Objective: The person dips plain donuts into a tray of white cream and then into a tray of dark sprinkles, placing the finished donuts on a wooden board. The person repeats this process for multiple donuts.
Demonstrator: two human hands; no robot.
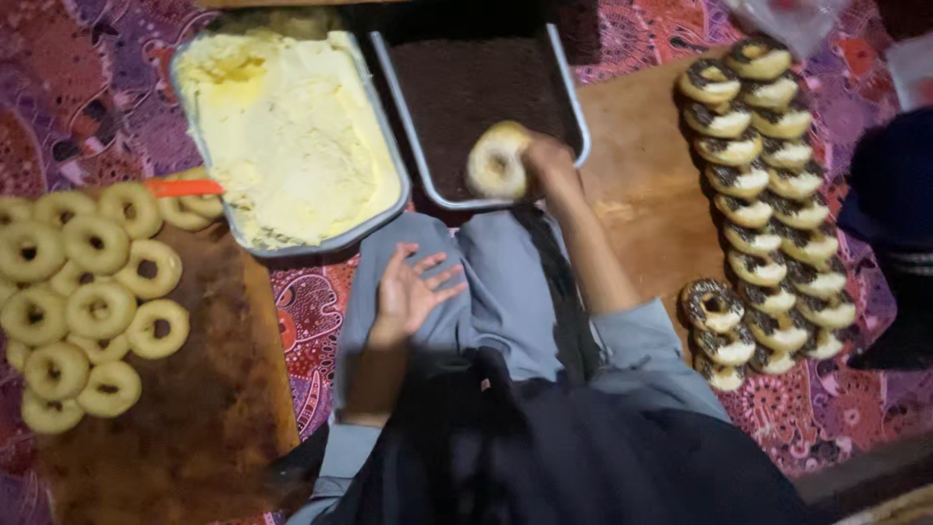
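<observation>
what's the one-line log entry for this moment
right hand: holds donut over dark tray | left hand: open, empty, above lap | cream tray left | plain donuts far left | topped donuts right

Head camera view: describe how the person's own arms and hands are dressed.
Both hands are bare, no gloves, rings or watch visible. The left hand and right hand lead to bare forearms; no sleeve shows before each arm passes behind dark cloth. Nothing marks either arm that this blurred view can show.
</observation>
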